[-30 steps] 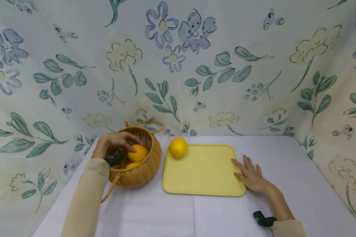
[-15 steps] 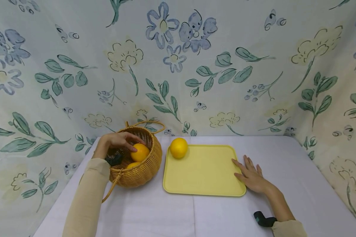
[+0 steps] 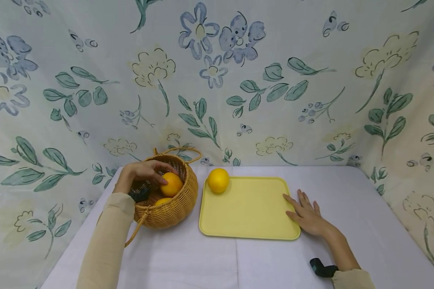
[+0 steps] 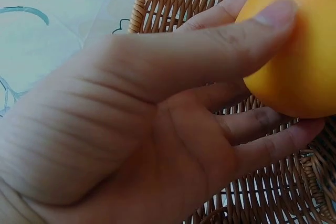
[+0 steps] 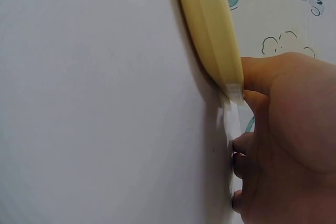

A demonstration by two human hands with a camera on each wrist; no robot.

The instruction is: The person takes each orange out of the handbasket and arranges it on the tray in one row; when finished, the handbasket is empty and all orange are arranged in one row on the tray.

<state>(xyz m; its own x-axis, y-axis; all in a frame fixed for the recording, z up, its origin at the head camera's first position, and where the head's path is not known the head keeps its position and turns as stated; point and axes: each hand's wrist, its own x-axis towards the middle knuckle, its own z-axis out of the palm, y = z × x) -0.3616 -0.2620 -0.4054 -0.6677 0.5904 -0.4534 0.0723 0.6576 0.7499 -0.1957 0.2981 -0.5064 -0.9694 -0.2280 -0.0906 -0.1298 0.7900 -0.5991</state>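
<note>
My left hand (image 3: 150, 170) reaches into a wicker basket (image 3: 177, 208) on the left and holds an orange (image 3: 172, 185). The left wrist view shows the thumb over this orange (image 4: 310, 51) and fingers behind and below it. Lower in the basket, another orange (image 3: 162, 201) is partly visible. A third orange (image 3: 218, 180) sits at the far left corner of a yellow tray (image 3: 249, 208). My right hand (image 3: 307, 214) lies at the tray's right edge with its fingers spread; in the right wrist view the thumb touches the rim (image 5: 212, 30).
A white cloth (image 3: 188, 261) covers the table. Behind it hangs a floral curtain (image 3: 217, 120). The basket has two loop handles, one at the back and another at the front (image 3: 135, 233). Each wrist carries a black device, such as the right one (image 3: 322, 268).
The orange in my left hand has shifted very slightly, while the hand stays inside the basket. My right hand and the tray hold their places.
</note>
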